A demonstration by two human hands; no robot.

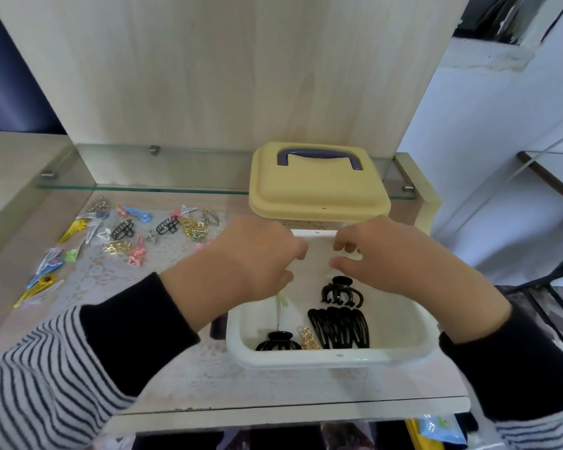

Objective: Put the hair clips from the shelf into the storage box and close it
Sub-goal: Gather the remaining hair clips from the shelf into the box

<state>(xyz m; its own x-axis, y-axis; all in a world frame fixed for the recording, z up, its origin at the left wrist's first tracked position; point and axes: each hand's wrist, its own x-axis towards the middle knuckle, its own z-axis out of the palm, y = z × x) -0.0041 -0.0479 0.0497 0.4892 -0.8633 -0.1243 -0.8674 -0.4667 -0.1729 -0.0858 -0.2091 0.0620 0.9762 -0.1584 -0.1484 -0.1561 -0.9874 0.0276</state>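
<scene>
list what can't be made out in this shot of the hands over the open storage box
Head view only:
- Far half of the storage box floor: covered by the left hand and right hand.
- Anything held in the fingers: curled shut, blurred.
- Small hair clips on the shelf: too small to count.
- Yellow lid: front edge hidden behind the hands.

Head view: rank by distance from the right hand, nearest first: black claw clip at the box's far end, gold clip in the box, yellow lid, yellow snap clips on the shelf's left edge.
From the right hand:
1. Black claw clip, just below the hand, inside the box.
2. Yellow lid, behind the hand on the glass shelf.
3. Gold clip, at the box's near end.
4. Yellow snap clips, far left.
Lid and gold clip are too close to call.
</scene>
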